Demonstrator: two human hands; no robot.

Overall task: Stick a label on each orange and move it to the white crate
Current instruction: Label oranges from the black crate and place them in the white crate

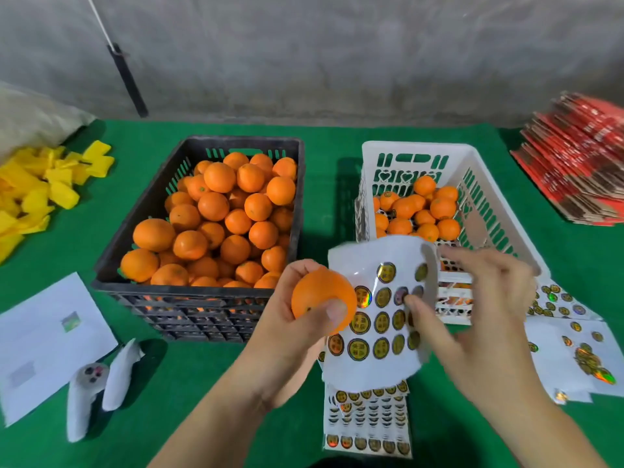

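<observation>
Head view | left hand (287, 319) grips round orange fruit (322, 298) beside curled white sticker sheet (378, 319) | right hand (472, 309) fingers pinch at a gold round label (401, 295) | advice: peel from edge, press flat on peel | white slotted plastic crate (489, 211) just behind.

This looks like a small fruit-packing workroom rather than a home. A bare grey concrete wall (337, 55) fills the top of the frame, and a work table under green felt (320, 136) spans the rest. At centre, a black crate (141, 211) is heaped with oranges; right of it stands a white crate (486, 197), partly filled. Sticker sheets (368, 423) lie at the bottom, flattened red cartons (574, 157) are stacked at upper right, and yellow foam sleeves (37, 190) pile at left.
</observation>
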